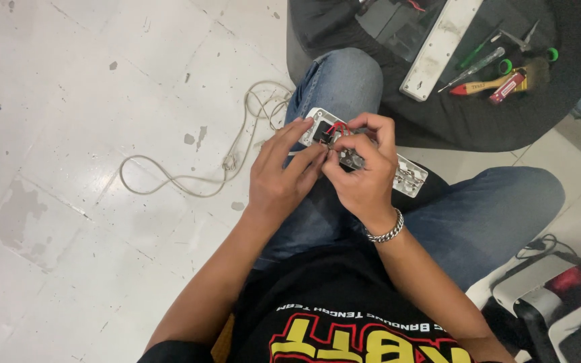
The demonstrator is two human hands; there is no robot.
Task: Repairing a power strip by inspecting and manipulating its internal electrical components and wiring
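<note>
An opened white power strip (406, 176) lies across my lap with its metal contacts showing. A black switch (321, 130) with red wires sits at its far end. My left hand (280, 171) and my right hand (361, 165) meet over that end, fingertips pinched on the small wires and contacts beside the switch. A metal chain bracelet (386, 232) circles my right wrist. The strip's whitish cord (189, 176) runs off to the left in loops over the tiled floor.
A dark round table (546, 114) ahead holds the strip's white cover (438, 47), screwdrivers (479, 64), a brush (506, 82) and small pliers. A white and red device (553, 286) with black cables sits at lower right.
</note>
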